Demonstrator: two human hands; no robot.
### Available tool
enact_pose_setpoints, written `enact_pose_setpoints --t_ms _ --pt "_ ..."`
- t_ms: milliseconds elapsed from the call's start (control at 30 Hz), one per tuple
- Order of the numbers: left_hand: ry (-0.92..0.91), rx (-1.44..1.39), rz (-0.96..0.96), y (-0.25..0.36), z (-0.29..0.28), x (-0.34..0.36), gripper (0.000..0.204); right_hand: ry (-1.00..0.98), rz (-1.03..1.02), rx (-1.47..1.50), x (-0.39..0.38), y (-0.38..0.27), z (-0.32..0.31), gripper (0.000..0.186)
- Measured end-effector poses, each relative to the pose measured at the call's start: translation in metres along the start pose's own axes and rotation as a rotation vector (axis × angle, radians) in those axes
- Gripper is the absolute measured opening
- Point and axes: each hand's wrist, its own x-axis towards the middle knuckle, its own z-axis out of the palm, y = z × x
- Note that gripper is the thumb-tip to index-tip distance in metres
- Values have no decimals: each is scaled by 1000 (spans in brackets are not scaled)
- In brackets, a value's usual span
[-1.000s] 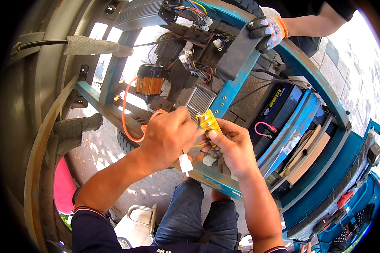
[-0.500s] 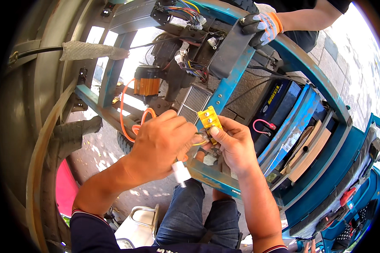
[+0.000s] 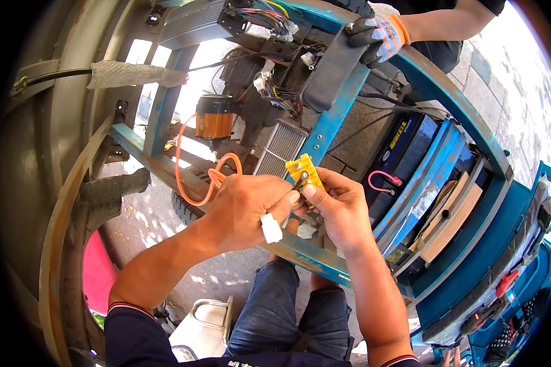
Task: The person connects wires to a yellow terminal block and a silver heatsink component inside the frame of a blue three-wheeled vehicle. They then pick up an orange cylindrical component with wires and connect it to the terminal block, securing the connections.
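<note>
Between the thumb and fingers of my right hand [image 3: 341, 208] is a yellow terminal block [image 3: 303, 166] with metal screws. My left hand [image 3: 248, 207] is closed in a pinch right at the block's near side, on a wire whose end is mostly hidden by the fingertips. A white plastic connector [image 3: 271, 228] hangs out below the left hand's fingers. Just behind the left hand an orange cable [image 3: 228, 160] loops up to a motor-like unit with an orange body [image 3: 214, 119]. Both hands are above the near rail of a blue metal frame [image 3: 312, 260].
A finned metal block [image 3: 281, 148] lies behind the hands, with loose wire bundles [image 3: 275, 92] farther back. A co-worker's gloved hand [image 3: 379, 38] rests on a black cover [image 3: 337, 70]. On the right sits a dark battery [image 3: 404, 147] with a pink lead. A metal-framed seat [image 3: 202, 330] stands below left.
My left hand has turned and its fingertips have moved up to the terminal block's screw. The white connector has swung up and right. More of the orange cable loop shows.
</note>
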Motion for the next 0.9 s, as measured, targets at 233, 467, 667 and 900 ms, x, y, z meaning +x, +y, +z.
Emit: enact_pose_setpoints --t_ms 233,467,667,900 --pt "-31 125 9 -5 1 -4 26 -17 20 -26 -1 3 8 35" --pt "-106 114 -81 1 -9 -7 29 -25 43 -50 -3 7 7 32" --pt "-125 157 -54 -2 -11 -10 30 -77 100 -41 -6 6 10 30" --pt "-222 -76 -269 -11 -21 -8 28 -153 108 -82 -11 3 -1 31"
